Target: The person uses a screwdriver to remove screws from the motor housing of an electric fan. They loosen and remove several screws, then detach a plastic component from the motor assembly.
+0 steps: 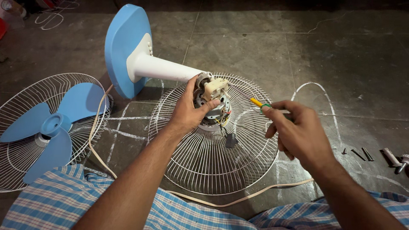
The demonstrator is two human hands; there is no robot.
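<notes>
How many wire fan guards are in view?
2. One wire guard lies at far left under the blue fan blade; the other wire guard lies centre, beneath the fan motor gripped by the left hand.

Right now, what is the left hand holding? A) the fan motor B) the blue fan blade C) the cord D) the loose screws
A: the left hand grips the fan motor above the wire guard, while the right hand points a screwdriver at it; the blue blade lies apart on the other guard.
</notes>
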